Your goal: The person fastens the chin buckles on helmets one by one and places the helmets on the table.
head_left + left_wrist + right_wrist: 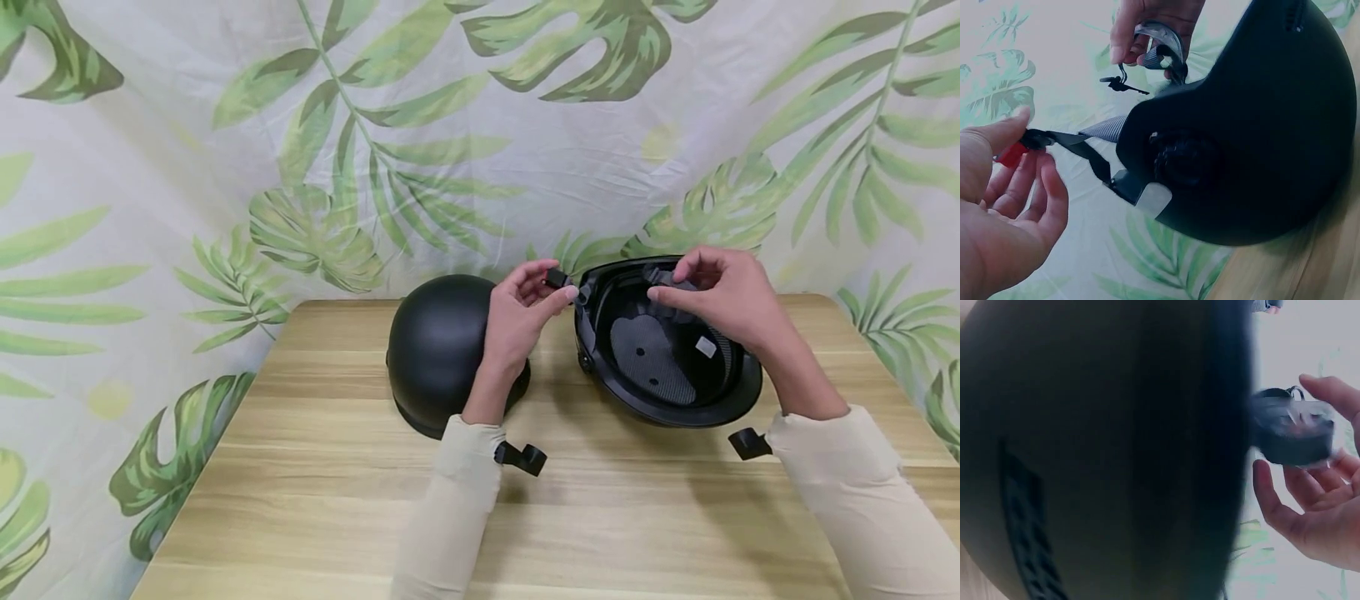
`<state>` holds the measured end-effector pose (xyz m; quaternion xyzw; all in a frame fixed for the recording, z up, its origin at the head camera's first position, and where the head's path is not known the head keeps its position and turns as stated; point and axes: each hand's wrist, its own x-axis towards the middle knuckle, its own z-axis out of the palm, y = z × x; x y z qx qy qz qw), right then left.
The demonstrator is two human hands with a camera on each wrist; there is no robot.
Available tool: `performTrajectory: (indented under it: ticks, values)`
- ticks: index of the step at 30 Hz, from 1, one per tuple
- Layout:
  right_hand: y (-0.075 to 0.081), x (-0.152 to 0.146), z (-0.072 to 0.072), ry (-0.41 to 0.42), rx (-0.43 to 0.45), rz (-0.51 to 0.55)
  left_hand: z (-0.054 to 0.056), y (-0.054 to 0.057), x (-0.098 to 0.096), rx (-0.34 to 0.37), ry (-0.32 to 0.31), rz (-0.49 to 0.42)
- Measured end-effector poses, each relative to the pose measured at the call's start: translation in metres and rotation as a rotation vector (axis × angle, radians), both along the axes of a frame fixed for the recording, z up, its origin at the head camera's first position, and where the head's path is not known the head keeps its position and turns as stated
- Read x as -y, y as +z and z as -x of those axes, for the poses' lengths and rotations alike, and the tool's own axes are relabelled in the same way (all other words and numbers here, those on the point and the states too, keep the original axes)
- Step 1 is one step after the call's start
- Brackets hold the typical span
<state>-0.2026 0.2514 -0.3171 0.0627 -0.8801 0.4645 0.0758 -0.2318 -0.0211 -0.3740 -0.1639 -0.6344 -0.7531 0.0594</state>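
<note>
I have L grip (513,321) pinching strap buckle (1038,139), prob. to hold it clear of upturned helmet (667,354) on surface's (322,500) far R; can't tell if R grip (727,296) clamps strap loop (1159,57).

Head cam looks forward and down over the counter (315,500) to the leaf-print backdrop (450,158), widest view. Left-wrist cam sits close, side-on to the upturned black helmet (1254,137). Right-wrist cam is nearest; helmet shell fills left and centre. Both wrist views share helmet and right fingers (1274,503); head too.
</note>
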Motion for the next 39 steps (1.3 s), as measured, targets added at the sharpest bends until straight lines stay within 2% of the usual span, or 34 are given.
performTrajectory:
  ticks: [3, 6, 10, 12, 17, 22, 24, 31, 35, 39]
  values:
    - [0.001, 0.0, 0.001, 0.007, -0.002, -0.002, 0.002, 0.0, -0.009, -0.009, 0.049, -0.038]
    - [0.001, 0.0, 0.001, 0.054, 0.017, -0.007, 0.004, 0.001, -0.017, -0.025, 0.079, -0.103]
    - [0.001, -0.002, 0.002, 0.117, 0.038, -0.024, 0.005, 0.003, -0.026, -0.06, 0.07, -0.19]
    - [0.001, -0.003, 0.002, 0.143, 0.041, -0.024, 0.005, 0.004, -0.028, -0.088, 0.075, -0.18]
    - [0.001, -0.006, 0.001, 0.199, 0.058, 0.0, 0.005, 0.001, -0.032, -0.166, 0.101, -0.053]
    - [-0.001, -0.009, 0.001, 0.235, 0.087, 0.032, 0.001, -0.001, -0.038, -0.236, 0.077, 0.105]
    - [-0.002, -0.01, 0.0, 0.243, 0.098, 0.056, 0.0, -0.002, -0.039, -0.247, 0.072, 0.161]
    - [-0.007, -0.01, 0.002, 0.248, 0.11, 0.142, -0.003, -0.01, -0.043, -0.218, 0.066, 0.288]
    - [-0.01, -0.008, 0.002, 0.218, 0.087, 0.135, -0.004, -0.013, -0.046, -0.246, 0.057, 0.38]
    - [-0.011, -0.008, 0.003, 0.198, 0.056, 0.101, -0.004, -0.012, -0.049, -0.261, 0.05, 0.423]
